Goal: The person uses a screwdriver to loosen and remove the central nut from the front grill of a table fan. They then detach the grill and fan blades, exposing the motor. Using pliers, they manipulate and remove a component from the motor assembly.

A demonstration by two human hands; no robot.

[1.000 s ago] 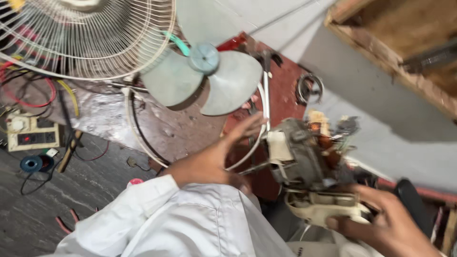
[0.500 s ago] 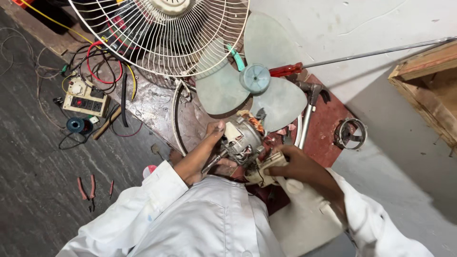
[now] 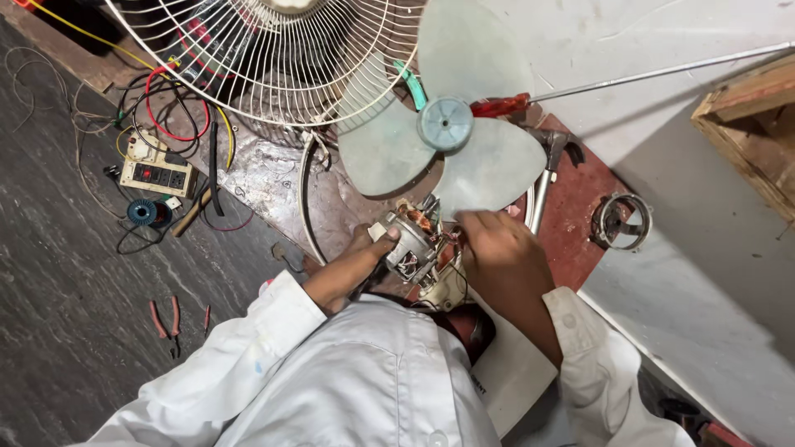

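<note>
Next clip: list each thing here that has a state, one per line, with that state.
fan motor: casing off, copper windings exposed
left hand: gripping the motor
right hand: fingers at the motor's wiring
fan blade: detached, lying flat
wire guard: removed, lying apart
pliers: lying unused

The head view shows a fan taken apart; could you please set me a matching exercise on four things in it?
Things:
1. fan motor
2. fan blade
3. pliers
4. wire guard

Places:
A. on the dark floor, far left
B. top of the view, behind the blade
C. between both hands
D. just above the motor

Pairs: 1-C, 2-D, 3-A, 4-B
</note>
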